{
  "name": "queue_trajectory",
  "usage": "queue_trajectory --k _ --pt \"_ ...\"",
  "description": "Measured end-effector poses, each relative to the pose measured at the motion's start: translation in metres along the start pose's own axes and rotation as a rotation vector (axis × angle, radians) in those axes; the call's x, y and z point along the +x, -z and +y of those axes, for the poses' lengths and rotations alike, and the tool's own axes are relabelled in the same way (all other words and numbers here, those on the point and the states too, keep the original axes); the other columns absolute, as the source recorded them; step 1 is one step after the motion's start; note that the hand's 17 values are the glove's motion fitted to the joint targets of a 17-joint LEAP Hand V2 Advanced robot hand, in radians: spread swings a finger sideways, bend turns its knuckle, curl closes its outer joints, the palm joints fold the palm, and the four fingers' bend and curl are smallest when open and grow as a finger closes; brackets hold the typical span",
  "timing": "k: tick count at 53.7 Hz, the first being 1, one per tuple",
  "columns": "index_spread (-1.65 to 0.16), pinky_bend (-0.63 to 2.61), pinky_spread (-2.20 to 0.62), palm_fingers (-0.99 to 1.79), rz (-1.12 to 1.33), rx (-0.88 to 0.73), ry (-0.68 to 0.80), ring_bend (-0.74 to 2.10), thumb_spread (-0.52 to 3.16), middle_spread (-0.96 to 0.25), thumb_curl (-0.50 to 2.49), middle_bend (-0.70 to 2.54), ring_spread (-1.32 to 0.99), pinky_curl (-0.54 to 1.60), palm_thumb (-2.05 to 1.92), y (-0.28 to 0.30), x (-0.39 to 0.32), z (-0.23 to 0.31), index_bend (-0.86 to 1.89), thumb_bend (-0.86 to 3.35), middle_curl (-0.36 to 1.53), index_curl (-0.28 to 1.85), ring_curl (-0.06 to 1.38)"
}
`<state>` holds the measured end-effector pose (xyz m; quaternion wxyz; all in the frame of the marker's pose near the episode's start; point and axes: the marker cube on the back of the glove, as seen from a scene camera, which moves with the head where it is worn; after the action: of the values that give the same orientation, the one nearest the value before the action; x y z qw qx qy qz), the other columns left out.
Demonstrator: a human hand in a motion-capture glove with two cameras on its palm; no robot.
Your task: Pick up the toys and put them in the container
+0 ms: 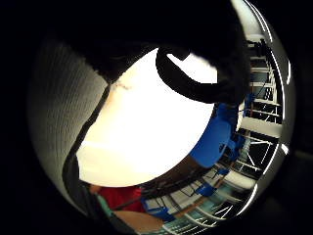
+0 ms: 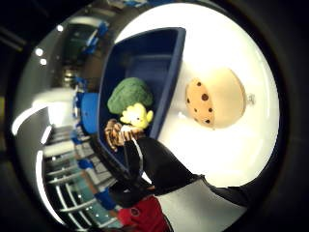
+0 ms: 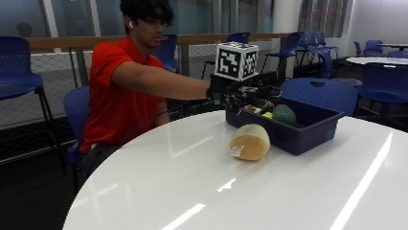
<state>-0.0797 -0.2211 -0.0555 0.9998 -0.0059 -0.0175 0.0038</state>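
— Progress so far?
— Partly done, judging by the layout. Three toys already inside the blue container (image 3: 300, 128): a green broccoli toy (image 2: 129, 94), a small yellow toy (image 2: 136, 116), and a brown striped toy (image 2: 116, 133) against the near wall.
— Left to do?
— One cookie-shaped toy (image 3: 250, 142) lying on the white surface (image 3: 210, 191), just beside the container.
— And the hands?
— Gloved right hand (image 3: 239, 93) hovering over the container's near end, close to the striped toy. Cannot tell whether pinching or letting go.
— Anything else unclear?
— Little-finger view mostly blocked by dark glove.
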Motion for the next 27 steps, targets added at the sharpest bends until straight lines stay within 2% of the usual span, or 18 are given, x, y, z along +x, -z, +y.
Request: queue_trajectory --k 27 --pt "-0.28 1.21 0.15 -0.38 0.060 -0.112 -0.010 0.15 0.92 0.00 0.24 0.09 0.08 0.33 -0.08 -0.068 0.013 -0.023 0.07 -0.07 0.15 0.14 0.18"
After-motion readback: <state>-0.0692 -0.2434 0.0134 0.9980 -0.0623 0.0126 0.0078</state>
